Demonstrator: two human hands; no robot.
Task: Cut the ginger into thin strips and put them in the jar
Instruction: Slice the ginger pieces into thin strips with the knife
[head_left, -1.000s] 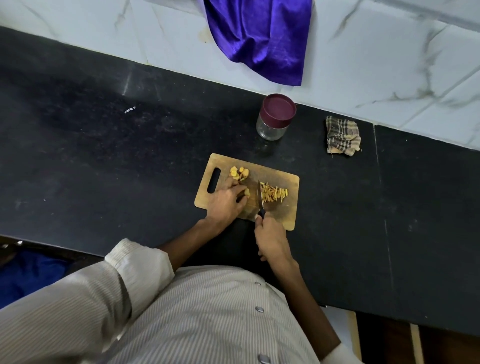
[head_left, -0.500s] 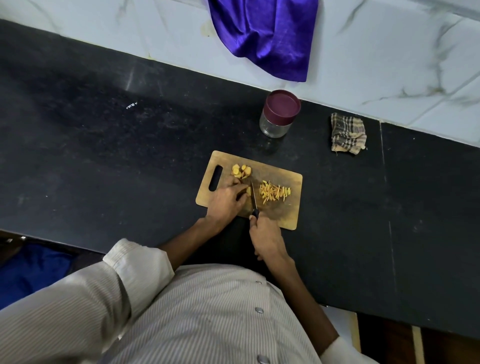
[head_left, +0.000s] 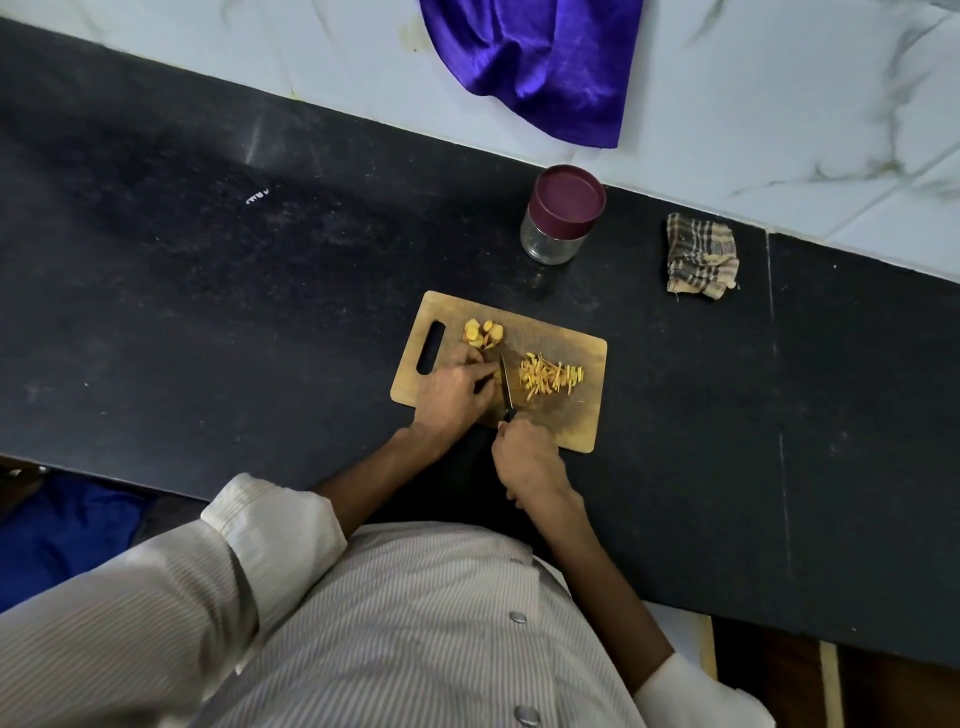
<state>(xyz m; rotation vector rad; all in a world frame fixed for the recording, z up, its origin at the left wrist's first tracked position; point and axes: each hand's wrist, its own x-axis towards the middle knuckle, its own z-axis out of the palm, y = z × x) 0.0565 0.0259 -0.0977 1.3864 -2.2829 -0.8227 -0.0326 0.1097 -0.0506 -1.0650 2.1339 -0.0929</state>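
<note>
From where I watch, the biggest risk sits on the one cutting board (head_left: 566, 415): my left hand (head_left: 454, 392) has its fingers curled down over a ginger piece I can't actually see, touching the blade's left side, so a drifting stroke could nick a fingertip. My right hand (head_left: 527, 460) is wrapped round the handle of the one knife (head_left: 505, 387). The one jar (head_left: 558, 218), on the counter just beyond the board, is lidded (it must be opened before filling). Strips could scatter off the one strip pile (head_left: 551, 376), right of the blade. One cluster of ginger slices (head_left: 483, 332), several, waits at the far left
</note>
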